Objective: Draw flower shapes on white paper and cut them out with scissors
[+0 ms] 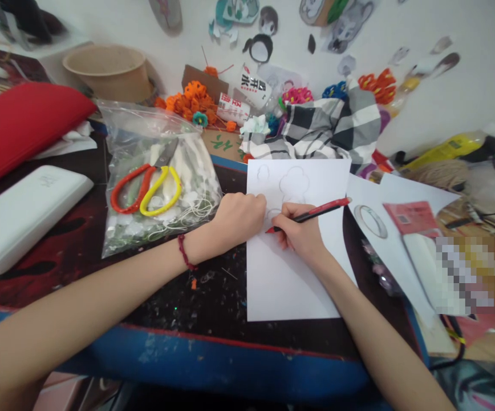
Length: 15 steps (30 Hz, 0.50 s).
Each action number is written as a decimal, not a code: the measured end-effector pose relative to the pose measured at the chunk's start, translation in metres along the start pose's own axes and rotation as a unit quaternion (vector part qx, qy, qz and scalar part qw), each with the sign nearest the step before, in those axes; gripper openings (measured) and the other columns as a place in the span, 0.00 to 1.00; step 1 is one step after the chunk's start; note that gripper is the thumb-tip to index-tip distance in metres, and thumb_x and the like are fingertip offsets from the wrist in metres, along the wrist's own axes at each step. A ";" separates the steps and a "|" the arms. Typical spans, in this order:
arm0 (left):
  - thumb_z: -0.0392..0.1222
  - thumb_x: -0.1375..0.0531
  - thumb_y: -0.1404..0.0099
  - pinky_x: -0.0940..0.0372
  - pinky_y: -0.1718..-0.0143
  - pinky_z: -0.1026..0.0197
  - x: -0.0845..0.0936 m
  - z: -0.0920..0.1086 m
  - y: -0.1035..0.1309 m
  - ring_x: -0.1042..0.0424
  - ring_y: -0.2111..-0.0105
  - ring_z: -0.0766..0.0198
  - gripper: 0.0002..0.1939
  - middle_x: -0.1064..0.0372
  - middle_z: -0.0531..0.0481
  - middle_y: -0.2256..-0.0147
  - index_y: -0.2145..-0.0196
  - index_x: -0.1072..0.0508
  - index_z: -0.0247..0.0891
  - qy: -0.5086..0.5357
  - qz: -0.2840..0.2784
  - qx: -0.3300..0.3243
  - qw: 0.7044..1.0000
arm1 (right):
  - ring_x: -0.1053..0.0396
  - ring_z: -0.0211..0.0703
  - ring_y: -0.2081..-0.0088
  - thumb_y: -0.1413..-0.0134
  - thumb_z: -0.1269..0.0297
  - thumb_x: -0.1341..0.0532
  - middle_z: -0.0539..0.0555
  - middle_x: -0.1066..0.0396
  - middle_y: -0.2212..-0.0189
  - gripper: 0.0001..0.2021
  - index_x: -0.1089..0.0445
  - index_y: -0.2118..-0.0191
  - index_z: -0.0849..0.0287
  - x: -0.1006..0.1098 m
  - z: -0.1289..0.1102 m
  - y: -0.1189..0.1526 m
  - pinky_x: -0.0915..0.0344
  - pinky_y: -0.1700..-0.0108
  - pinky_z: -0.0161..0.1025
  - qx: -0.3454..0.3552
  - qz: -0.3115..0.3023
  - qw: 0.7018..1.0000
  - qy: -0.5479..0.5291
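A white sheet of paper [290, 291] lies on the dark tabletop, with faint grey outlines on its upper part: a cloud-like scalloped shape and a small oval. My right hand [301, 234] rests on the sheet, fingers closed round a red-and-black pen [316, 213]. The pen slants, its red tip low at the left near a faint curved line. Curled into a fist, my left hand [241, 220] lies at the sheet's left edge, a dark red braided bracelet on its wrist. Nothing shows in that fist; its palm side is hidden.
Orange-and-yellow-handled scissors [147, 188] lie on a clear plastic bag [191, 154] at left. Further left are a white device [29, 211] and a red case [29, 123]. A checkered cloth [328, 128] is behind the paper; a tape roll [370, 221] sits right.
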<state>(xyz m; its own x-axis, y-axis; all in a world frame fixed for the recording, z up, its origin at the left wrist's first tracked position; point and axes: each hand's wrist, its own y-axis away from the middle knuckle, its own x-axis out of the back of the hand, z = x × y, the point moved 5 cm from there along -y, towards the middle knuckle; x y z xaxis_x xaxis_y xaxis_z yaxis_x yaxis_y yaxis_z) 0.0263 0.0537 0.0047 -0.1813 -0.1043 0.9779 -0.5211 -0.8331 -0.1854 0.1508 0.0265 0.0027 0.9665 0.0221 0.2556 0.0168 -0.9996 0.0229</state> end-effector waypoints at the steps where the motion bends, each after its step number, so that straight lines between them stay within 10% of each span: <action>1: 0.35 0.50 0.35 0.40 0.74 0.57 0.000 0.000 0.000 0.25 0.72 0.50 0.13 0.25 0.39 0.72 0.65 0.25 0.33 -0.001 0.001 0.000 1.000 | 0.46 0.30 0.92 0.56 0.77 0.41 0.42 0.40 0.92 0.16 0.45 0.85 0.55 0.001 0.000 0.000 0.52 0.89 0.30 0.002 0.004 1.000 -0.002; 15: 0.36 0.49 0.34 0.40 0.73 0.57 0.000 0.000 0.000 0.25 0.73 0.52 0.13 0.25 0.40 0.73 0.64 0.24 0.32 -0.002 -0.002 0.003 1.000 | 0.45 0.29 0.91 0.53 0.77 0.40 0.42 0.38 0.91 0.16 0.44 0.84 0.56 0.000 0.001 0.001 0.52 0.88 0.30 0.019 -0.005 1.000 -0.010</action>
<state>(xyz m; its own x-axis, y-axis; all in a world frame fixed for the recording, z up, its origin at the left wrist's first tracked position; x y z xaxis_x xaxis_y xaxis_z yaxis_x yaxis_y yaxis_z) 0.0262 0.0543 0.0046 -0.1763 -0.1031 0.9789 -0.5168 -0.8367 -0.1812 0.1513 0.0256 0.0014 0.9714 0.0322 0.2353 0.0361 -0.9993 -0.0124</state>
